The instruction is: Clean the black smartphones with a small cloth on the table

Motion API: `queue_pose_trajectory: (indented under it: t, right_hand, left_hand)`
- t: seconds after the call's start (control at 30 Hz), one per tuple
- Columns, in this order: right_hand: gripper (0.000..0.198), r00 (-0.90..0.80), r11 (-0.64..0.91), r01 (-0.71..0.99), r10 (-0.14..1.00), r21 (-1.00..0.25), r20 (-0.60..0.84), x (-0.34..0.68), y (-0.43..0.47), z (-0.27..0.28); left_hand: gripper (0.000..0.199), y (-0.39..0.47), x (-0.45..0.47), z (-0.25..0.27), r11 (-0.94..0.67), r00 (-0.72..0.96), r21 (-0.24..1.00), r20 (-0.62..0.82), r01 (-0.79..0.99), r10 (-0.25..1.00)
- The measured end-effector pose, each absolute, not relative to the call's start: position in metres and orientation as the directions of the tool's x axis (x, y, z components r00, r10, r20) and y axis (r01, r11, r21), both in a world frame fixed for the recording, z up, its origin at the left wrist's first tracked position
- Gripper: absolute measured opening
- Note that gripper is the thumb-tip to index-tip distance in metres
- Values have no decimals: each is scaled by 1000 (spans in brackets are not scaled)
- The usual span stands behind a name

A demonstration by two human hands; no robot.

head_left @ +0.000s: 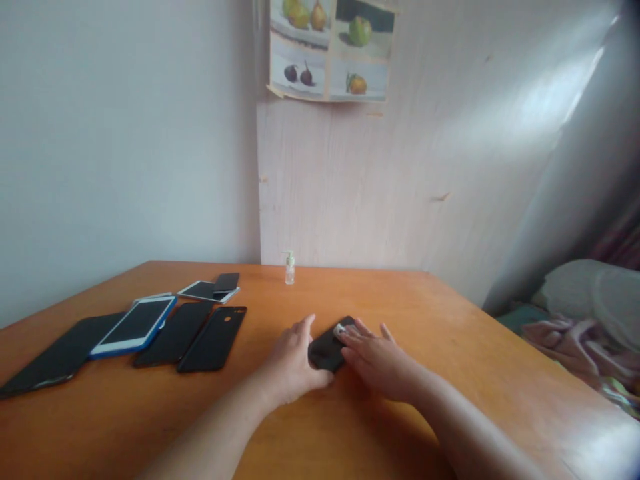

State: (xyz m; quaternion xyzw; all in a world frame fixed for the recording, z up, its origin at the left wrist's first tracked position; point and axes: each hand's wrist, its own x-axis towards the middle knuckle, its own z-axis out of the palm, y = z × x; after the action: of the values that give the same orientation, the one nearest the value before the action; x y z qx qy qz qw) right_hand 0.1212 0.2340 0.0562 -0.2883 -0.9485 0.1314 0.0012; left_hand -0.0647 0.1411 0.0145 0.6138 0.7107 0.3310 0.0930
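A black phone (326, 348) lies flat on the orange-brown table, tilted away to the right. My left hand (295, 360) holds it by the left side, with the thumb at the near end and the fingers along the far left edge. Under the fingertips of my right hand (375, 357) is a small crumpled white piece, like a tissue (339, 330), pressed on the phone's upper surface. The right fingers are stretched out over it and hide part of the phone.
On the left of the table (280, 427) lie a black phone case (213, 339), a blue-edged white tablet (135, 325), a white device (200, 291) with a dark phone (227, 283) on it, and other dark flat pieces. A clear pump bottle (290, 270) stands behind. Fabric (575, 340) is heaped at right.
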Motion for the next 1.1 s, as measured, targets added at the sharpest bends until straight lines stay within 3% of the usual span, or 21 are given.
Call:
queue_pose_trajectory:
  t: [0.07, 0.13, 0.17, 0.27, 0.33, 0.4, 0.57, 0.63, 0.77, 0.83, 1.0, 1.1]
  right_hand:
    - [50, -925, 861, 378, 367, -341, -99, 124, 220, 63]
    - [49, -955, 871, 297, 273, -391, -116, 126, 214, 66]
    - [49, -947, 868, 321, 298, -380, -120, 127, 216, 66]
    - [51, -834, 800, 549, 543, -242, -97, 131, 232, 60]
    - [54, -773, 755, 632, 630, -174, -71, 134, 239, 58]
    - [55, -812, 795, 581, 579, -174, -64, 136, 233, 62]
    - [47, -961, 911, 276, 269, -306, -66, 139, 205, 78]
    - [46, -943, 904, 332, 325, -271, -70, 140, 214, 74]
    - [49, -814, 809, 580, 580, -97, -35, 141, 241, 62]
    - [50, -826, 821, 564, 564, -94, -31, 138, 238, 63]
    - [48, -957, 906, 281, 288, -318, -25, 129, 202, 76]
    - [48, -931, 890, 359, 363, -280, -39, 130, 213, 71]
  left_hand:
    - [100, 142, -66, 12, 17, -226, 594, 279, 804, 934]
    - [98, 142, -68, 12, 12, -220, 601, 275, 800, 936]
    - [98, 142, -68, 12, 13, -219, 601, 270, 799, 938]
    - [100, 140, -66, 16, 19, -215, 598, 257, 801, 942]
    - [99, 139, -65, 19, 25, -217, 602, 250, 798, 944]
    - [99, 139, -65, 20, 29, -219, 607, 241, 794, 945]
    - [96, 139, -66, 19, 24, -216, 612, 243, 791, 946]
    - [97, 139, -66, 19, 34, -217, 602, 235, 798, 947]
    - [98, 140, -65, 20, 41, -207, 591, 216, 806, 954]
    - [98, 140, -65, 20, 36, -201, 590, 217, 807, 955]
    - [91, 140, -67, 18, 4, -182, 589, 243, 808, 953]
    - [94, 140, -68, 16, 0, -177, 590, 242, 808, 954]
